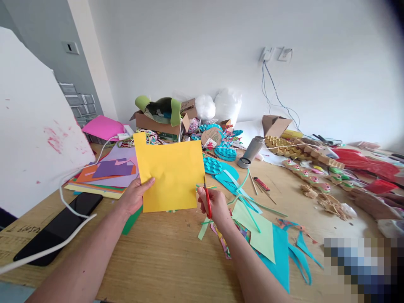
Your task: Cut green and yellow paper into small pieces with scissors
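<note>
A yellow sheet of paper is held up over the table, with a narrow tab sticking up at its top left corner. My left hand grips its left edge, thumb on the front and fingers behind. At the lower right edge, my right hand is closed round red-handled scissors, whose dark blades point up along the sheet's right edge. Whether the blades touch the paper is unclear. A green piece shows under my left hand.
A black phone and white cable lie left. Coloured papers are stacked behind. A metal flask stands right of centre. Pale green paper and blue scraps lie right. Another person's hand rests at far right.
</note>
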The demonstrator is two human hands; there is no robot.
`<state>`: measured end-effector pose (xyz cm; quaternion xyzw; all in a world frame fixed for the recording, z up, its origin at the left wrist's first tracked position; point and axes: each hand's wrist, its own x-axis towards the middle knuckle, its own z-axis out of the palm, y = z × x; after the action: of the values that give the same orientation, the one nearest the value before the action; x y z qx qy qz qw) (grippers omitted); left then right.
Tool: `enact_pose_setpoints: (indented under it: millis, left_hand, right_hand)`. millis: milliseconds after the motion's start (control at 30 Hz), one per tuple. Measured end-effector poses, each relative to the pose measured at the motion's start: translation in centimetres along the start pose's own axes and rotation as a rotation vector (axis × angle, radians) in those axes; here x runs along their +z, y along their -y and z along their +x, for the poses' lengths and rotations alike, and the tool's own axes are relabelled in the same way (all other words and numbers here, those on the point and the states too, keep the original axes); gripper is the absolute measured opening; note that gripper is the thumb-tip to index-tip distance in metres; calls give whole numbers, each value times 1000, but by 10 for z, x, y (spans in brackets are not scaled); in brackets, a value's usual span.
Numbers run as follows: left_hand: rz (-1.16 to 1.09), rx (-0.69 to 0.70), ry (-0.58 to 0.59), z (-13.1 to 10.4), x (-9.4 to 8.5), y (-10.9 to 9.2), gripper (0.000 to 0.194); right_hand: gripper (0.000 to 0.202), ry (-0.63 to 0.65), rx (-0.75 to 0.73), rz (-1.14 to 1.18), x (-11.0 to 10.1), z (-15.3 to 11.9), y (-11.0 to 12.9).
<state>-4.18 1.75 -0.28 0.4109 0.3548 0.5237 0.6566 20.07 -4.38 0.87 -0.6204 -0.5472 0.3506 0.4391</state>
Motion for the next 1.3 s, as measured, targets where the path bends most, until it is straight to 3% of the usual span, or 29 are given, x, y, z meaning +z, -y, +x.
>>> enact_pose_setpoints:
  millis: [600, 1000, 1300]
  left_hand:
    - [-25, 0, 16, -1, 2, -1, 57]
    - [-23, -42, 19, -1, 1, -2, 48]
    - [-2, -43, 6, -5, 7, -5, 58]
  right_hand:
    - [61, -35, 2, 4, 2, 0, -1]
    - [61, -26, -9, -14, 1, -3, 0]
    - [59, -35, -43, 16, 0, -1, -2]
